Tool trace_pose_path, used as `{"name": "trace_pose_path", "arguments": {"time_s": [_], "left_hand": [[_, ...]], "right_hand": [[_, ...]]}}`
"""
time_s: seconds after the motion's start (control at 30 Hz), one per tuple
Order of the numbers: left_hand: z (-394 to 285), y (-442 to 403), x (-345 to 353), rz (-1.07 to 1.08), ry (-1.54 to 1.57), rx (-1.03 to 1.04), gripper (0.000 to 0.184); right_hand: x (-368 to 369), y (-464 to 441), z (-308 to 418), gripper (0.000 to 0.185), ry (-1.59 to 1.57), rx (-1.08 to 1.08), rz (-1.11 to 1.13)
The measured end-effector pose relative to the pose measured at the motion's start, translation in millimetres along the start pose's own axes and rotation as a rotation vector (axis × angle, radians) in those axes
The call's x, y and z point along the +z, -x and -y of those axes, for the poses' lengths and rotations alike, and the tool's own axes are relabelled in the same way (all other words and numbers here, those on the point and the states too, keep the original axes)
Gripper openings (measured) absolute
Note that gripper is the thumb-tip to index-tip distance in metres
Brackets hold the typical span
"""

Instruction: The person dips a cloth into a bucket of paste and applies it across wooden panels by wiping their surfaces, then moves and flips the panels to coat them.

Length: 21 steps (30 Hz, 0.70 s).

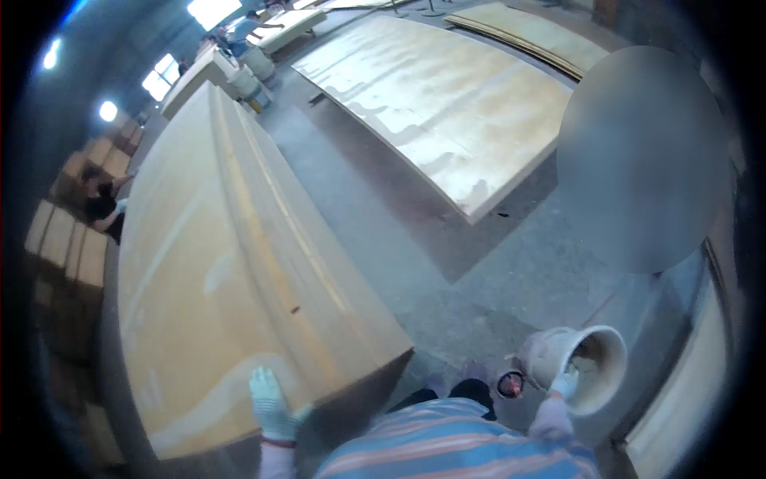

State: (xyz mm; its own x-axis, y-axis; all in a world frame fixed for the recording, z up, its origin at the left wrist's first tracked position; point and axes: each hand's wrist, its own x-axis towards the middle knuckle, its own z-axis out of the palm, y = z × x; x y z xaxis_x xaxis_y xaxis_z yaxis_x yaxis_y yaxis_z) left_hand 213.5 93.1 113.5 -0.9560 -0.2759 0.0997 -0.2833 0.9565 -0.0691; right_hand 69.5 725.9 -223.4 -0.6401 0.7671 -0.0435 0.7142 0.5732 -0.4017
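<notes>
My left hand [271, 405], in a pale striped knit glove, lies with fingers stretched out on the near end of a tall stack of plywood sheets [183, 295]. The top sheet carries light smears and a small dark spot. At my right side, my right hand [565, 384], also gloved, reaches into the mouth of a white bucket [613, 383]. The bucket leans toward me, with pale material [586, 363] inside. The right fingers look closed; whatever they hold is hidden or too small to name.
A small dark-rimmed container [511, 385] stands beside the bucket. Ahead lies another plywood stack [447, 96], with more boards [531, 36] behind it. A person [102, 199] is at the left stack's far side; others work at the back near buckets [247, 84]. A blurred patch covers the right.
</notes>
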Motion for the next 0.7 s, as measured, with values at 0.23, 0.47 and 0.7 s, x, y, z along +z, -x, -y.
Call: {"name": "trace_pose_path", "arguments": {"time_s": [0.23, 0.47, 0.7], "left_hand": [[-4.9, -18.3, -13.6, 0.07, -0.068, 0.016, 0.115], [-60.1, -157.4, -43.6, -0.08, 0.02, -0.034, 0.1], [-125.4, -256.9, -29.9, -0.347, 0.192, -0.105, 0.071]], "right_hand": [[60.3, 30.5, 149.5, 0.031, 0.022, -0.342, 0.254], [48.3, 225.5, 540.3, 0.045, -0.864, -0.467, 1.593], [-23.3, 268.9, 601.1, 0.063, -1.049, 0.177, 2.486]]}}
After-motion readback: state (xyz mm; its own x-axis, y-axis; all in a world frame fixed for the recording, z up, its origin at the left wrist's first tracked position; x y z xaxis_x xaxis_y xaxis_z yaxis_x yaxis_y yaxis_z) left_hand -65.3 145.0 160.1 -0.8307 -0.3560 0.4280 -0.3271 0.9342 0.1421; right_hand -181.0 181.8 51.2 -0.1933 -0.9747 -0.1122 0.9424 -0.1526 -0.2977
